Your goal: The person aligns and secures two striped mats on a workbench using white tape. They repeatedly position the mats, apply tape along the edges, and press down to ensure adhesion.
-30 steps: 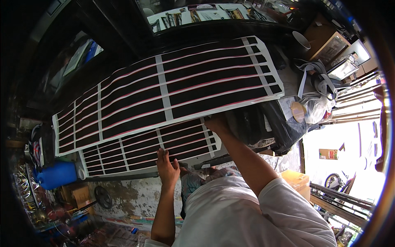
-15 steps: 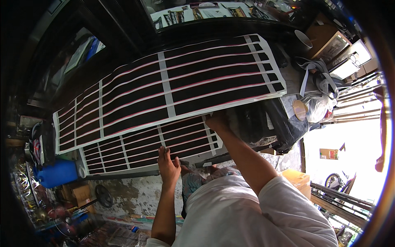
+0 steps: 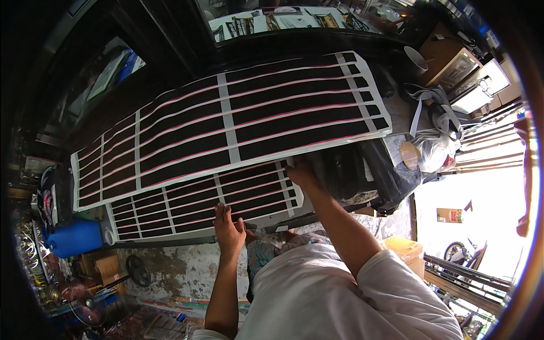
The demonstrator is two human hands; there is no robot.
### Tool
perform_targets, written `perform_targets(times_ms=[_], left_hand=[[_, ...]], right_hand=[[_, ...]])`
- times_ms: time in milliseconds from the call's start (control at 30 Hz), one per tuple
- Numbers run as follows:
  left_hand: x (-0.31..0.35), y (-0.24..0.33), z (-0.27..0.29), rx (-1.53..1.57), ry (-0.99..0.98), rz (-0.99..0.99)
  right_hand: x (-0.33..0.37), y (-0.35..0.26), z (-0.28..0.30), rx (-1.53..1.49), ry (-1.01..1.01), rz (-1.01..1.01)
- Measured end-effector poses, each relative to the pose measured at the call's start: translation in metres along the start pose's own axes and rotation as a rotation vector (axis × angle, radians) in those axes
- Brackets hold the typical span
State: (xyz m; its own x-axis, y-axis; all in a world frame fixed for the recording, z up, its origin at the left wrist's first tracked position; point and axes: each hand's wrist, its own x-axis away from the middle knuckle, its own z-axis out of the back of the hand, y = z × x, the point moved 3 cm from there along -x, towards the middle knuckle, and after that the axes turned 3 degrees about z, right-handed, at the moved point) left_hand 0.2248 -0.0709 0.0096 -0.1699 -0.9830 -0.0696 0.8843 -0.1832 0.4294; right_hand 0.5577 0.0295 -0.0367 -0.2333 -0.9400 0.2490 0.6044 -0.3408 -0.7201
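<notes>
Two long sheets with black panels, white and thin red stripes and grey cross bands lie overlapping on a dark worktop. The upper sheet (image 3: 283, 105) covers the far part of the lower sheet (image 3: 198, 195). My left hand (image 3: 229, 231) rests at the lower sheet's near edge, fingers stretched up onto its stripes and thumb apart; it holds nothing. My right hand (image 3: 302, 173) is at the lower sheet's far right corner, just below the upper sheet's near edge. Its fingers look curled in shadow, and what they grip, if anything, is hidden.
Black plastic-wrapped bundles (image 3: 354, 170) sit right of the sheets, near grey straps (image 3: 436, 107) and a clear plastic bag (image 3: 433, 153). A white cup (image 3: 416, 58) stands at the far right. A blue container (image 3: 76, 238) is at the left, and a cardboard box (image 3: 403, 249) at lower right.
The view has shifted slightly. Both hands keep nearly the same places against the sheets, and nothing has plainly been picked up or let go.
</notes>
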Motion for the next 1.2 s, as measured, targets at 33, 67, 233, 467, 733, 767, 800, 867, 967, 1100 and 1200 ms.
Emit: perform_targets(times_ms=[33, 67, 233, 467, 733, 767, 800, 867, 967, 1100, 1200], left_hand=[[0.0, 0.001, 0.001, -0.002, -0.008, 0.013], [0.0, 0.001, 0.003, -0.004, -0.017, 0.026], [0.001, 0.001, 0.003, -0.007, -0.023, 0.047], [0.001, 0.001, 0.002, -0.003, -0.028, 0.053], [0.0, 0.003, 0.003, 0.012, -0.014, 0.037], [0.0, 0.002, 0.003, 0.005, -0.009, 0.027], [0.0, 0.002, 0.003, -0.002, -0.004, 0.017], [0.0, 0.001, 0.003, -0.012, -0.002, 0.018], [0.0, 0.0, 0.002, -0.015, -0.002, 0.015], [0.004, -0.003, 0.003, -0.007, -0.002, 0.037], [-0.002, 0.003, 0.0, 0.002, -0.023, 0.016]], right_hand=[[0.001, -0.002, -0.001, 0.024, -0.005, -0.032], [0.001, -0.004, 0.0, 0.049, -0.01, -0.064], [0.007, -0.012, -0.003, -0.015, 0.086, -0.069], [0.015, -0.023, 0.004, 0.153, 0.108, -0.036], [0.003, -0.023, 0.004, 0.147, 0.022, -0.07], [0.002, -0.021, 0.002, 0.141, 0.027, -0.068], [0.0, -0.019, 0.0, 0.135, 0.031, -0.067], [0.0, -0.026, 0.0, 0.163, 0.003, -0.11], [-0.006, -0.029, -0.003, 0.214, -0.025, -0.151], [-0.008, -0.038, -0.009, 0.158, -0.018, -0.052], [-0.024, -0.003, -0.036, 0.311, 0.066, -0.069]])
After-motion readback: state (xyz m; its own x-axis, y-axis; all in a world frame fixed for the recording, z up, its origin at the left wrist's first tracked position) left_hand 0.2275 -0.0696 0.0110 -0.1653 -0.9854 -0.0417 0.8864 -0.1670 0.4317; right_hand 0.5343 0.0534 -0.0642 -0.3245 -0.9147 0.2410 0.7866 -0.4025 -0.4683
